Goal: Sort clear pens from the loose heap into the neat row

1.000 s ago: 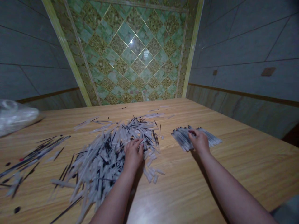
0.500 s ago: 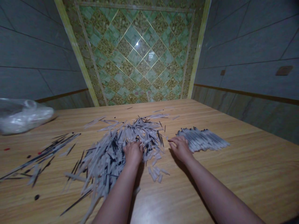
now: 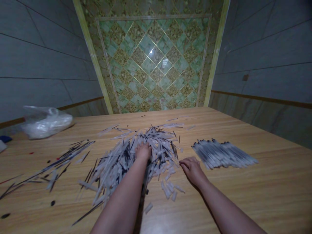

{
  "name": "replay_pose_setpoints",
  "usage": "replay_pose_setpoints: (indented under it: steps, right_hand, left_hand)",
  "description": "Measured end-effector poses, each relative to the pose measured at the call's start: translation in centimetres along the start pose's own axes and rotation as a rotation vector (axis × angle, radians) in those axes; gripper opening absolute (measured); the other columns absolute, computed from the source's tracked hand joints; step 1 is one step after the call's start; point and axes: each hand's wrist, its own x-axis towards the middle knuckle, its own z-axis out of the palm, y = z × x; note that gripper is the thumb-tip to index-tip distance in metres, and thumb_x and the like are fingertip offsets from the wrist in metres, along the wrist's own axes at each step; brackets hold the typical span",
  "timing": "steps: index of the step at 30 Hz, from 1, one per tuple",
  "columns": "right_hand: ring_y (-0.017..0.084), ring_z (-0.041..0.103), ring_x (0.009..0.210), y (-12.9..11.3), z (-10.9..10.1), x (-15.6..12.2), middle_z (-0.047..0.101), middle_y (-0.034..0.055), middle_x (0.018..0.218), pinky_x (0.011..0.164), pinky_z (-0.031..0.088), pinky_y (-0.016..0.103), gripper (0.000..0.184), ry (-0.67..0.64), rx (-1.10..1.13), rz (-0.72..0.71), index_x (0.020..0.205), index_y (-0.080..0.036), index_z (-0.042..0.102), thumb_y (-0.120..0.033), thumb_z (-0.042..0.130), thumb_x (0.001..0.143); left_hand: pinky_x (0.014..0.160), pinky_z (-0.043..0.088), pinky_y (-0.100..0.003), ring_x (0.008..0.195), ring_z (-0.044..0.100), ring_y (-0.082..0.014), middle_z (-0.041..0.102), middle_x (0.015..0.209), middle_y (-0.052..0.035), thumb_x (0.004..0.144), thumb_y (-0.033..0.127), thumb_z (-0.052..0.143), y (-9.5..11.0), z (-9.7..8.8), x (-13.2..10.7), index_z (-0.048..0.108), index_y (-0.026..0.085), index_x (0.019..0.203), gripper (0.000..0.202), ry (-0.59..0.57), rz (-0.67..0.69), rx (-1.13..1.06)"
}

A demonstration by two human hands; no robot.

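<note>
A loose heap of pen parts, pale translucent tubes mixed with thin black sticks, lies across the middle of the table. My left hand reaches into the heap, its fingers curled down among the parts; what they grip is hidden. To the right of the heap, my right hand rests low over the wood with thumb and fingers pinched together. Anything in that pinch is too small to make out. Beyond it lies a neat row of pens, pale barrels side by side with dark ends facing away.
Short whitish caps lie scattered in front of the heap. Long dark sticks and black bits are spread on the left. A clear plastic bag sits at the table's far left. Tiled walls stand around the table.
The view has shifted left, bringing more of the bag into sight. My right hand has drawn back from the pen row, and its fingers have closed together. My left hand stays in the heap.
</note>
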Motion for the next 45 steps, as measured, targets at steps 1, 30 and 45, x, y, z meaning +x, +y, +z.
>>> replay_pose_setpoints:
  steps: [1, 30, 45]
  right_hand:
    - [0.023, 0.051, 0.090, 0.1, 0.1, 0.0, 0.066, 0.0062, 0.088, 0.078, 0.034, 0.034, 0.021, -0.002, 0.005, -0.006, 0.087, -0.024, 0.068, -0.025, 0.048, 0.081]
    - [0.022, 0.050, 0.091, 0.2, -0.1, 0.2, 0.066, 0.0066, 0.091, 0.080, 0.034, 0.034, 0.021, 0.003, 0.062, -0.010, 0.091, -0.022, 0.068, -0.024, 0.049, 0.080]
    - [0.023, 0.042, 0.101, -7.4, 3.2, 3.5, 0.062, 0.0018, 0.106, 0.083, 0.031, 0.036, 0.030, -0.195, -0.023, -0.432, 0.102, -0.026, 0.063, -0.014, 0.055, 0.076]
  left_hand:
    - [0.086, 0.035, -0.047, 0.113, 0.044, -0.0348, 0.044, 0.127, -0.0209, 0.081, 0.036, 0.040, -0.2, 0.2, 0.3, 0.055, 0.018, 0.114, 0.041, -0.011, -0.024, 0.004]
    - [0.092, 0.037, -0.036, 0.092, 0.060, -0.0200, 0.068, 0.094, -0.0075, 0.077, 0.019, 0.047, -1.1, -3.7, -5.8, 0.062, 0.019, 0.104, 0.032, 0.260, 0.086, -0.490]
    - [0.065, 0.052, -0.025, 0.062, 0.062, -0.0104, 0.065, 0.079, -0.0057, 0.074, 0.015, 0.058, 2.1, -2.3, -6.5, 0.051, 0.011, 0.111, 0.038, -0.273, -0.170, -1.600]
